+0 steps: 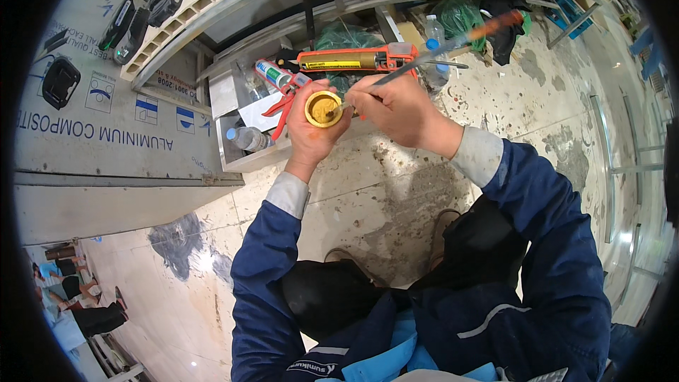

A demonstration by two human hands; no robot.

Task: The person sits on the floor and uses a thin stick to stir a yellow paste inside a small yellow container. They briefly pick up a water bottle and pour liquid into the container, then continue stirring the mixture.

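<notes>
Held upright in my left hand is a small round pot with a yellowish rim and gold-coloured paint inside. My right hand pinches a long thin paintbrush, its dark handle turning orange toward the far end. The brush slants down to the left, and its tip is inside the pot. Just beyond my hands lies an orange caulking gun with a gold cartridge. A red caulking gun with a white and green cartridge rests left of the pot.
A grey open-topped box holds the tools and a plastic bottle. More bottles and a green plastic bag lie farther back. Panel-topped benching stands at left, with battery packs. Grey stains mark the tiled floor.
</notes>
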